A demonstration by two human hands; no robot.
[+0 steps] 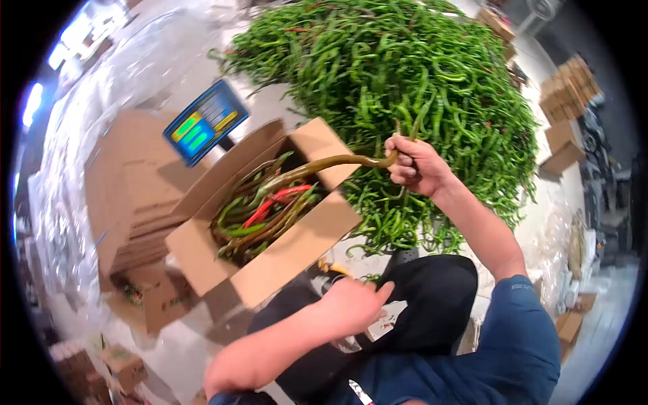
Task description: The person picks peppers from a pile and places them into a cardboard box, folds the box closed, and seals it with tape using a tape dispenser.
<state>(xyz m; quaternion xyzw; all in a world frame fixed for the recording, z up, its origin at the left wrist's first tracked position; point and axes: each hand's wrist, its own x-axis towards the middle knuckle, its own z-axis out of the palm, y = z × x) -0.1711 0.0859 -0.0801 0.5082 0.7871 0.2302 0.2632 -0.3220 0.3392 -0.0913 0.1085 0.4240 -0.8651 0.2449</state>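
My right hand is closed round one end of a long brownish-green chili pepper. This pepper stretches left over the rim of an open cardboard box. Inside the box lie several dark green and brownish peppers and a bright red pepper. Low in front of my lap, my left hand has its thumb apart from the fingers, which are partly hidden; nothing plainly shows in it. A small bit of green lies just behind it. Beyond my right hand spreads a large heap of green peppers.
A scale display with lit panels stands behind the box. More cardboard and clear plastic sheeting lie on the left. Stacked cartons stand at the far right. My bent knees are close under the box and the heap.
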